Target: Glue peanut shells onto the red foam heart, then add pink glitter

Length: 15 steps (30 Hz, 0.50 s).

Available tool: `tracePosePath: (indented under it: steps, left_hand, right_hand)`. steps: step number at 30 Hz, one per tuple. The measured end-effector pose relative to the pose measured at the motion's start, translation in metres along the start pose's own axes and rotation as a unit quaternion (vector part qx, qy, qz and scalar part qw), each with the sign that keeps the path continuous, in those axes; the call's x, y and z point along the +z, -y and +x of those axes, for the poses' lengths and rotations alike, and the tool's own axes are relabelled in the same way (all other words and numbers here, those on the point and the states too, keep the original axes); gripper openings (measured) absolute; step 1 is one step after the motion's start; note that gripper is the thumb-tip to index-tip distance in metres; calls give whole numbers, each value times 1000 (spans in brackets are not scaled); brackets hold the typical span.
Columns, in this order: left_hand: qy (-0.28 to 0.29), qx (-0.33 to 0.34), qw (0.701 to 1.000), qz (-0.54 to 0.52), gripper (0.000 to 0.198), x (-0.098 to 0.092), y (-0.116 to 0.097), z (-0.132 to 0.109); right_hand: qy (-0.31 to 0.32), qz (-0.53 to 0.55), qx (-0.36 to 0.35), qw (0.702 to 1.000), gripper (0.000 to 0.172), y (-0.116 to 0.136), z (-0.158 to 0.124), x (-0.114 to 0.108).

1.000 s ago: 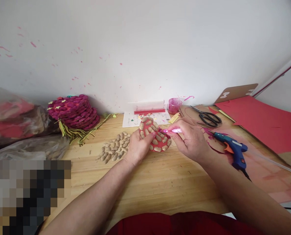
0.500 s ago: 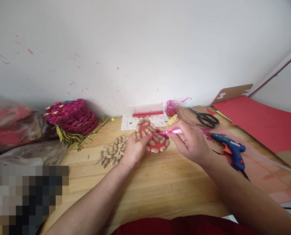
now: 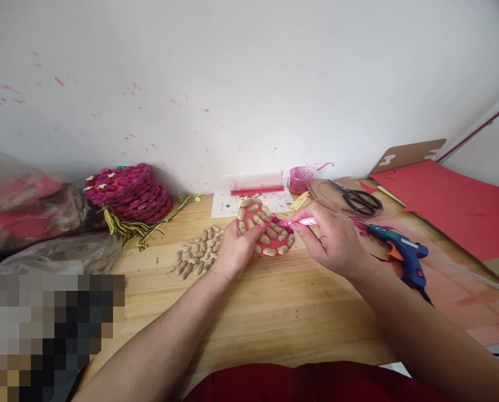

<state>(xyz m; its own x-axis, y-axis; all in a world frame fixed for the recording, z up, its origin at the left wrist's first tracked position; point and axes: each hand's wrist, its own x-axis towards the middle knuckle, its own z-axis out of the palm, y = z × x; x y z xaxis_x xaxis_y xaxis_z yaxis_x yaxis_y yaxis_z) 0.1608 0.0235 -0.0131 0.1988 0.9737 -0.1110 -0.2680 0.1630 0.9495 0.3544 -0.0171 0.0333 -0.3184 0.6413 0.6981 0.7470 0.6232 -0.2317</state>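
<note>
My left hand [image 3: 237, 248] grips the left edge of a red card disc [image 3: 274, 244], its thumb lying over the front. Rows of peanuts in their shells cover the disc, mostly plain tan. A few at its upper right are magenta. Pinched in my right hand [image 3: 335, 237] is a paintbrush [image 3: 307, 221] with a pale handle and magenta paint near its front. Its tip meets the magenta peanuts at the disc's right side. Loose peanuts [image 3: 196, 252] lie on the table left of my left hand.
Magenta peanut discs with yellow-green tassels [image 3: 132, 195] are stacked at the left, beside plastic bags [image 3: 23, 206]. A paint cup [image 3: 300, 181] stands by the wall. Black scissors [image 3: 360, 202], a blue glue gun [image 3: 408, 259] and red card sheets [image 3: 459, 206] are on the right.
The whole view has shifted slightly, so things appear a little further right and higher. Both hands keep their grips, and the brush stays against the disc's right side.
</note>
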Motion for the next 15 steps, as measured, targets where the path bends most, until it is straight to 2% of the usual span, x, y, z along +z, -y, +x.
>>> tracePosePath:
  steps: [6,15]
  left_hand:
    - [31,2,1000,0,40,1,-2,-2]
    - [27,5,1000,-1,37,0,-4,-1]
  right_hand:
    - [4,7,5,1000,4,0,0,0]
    - [-1,0,25,1000,4,1,2,-4]
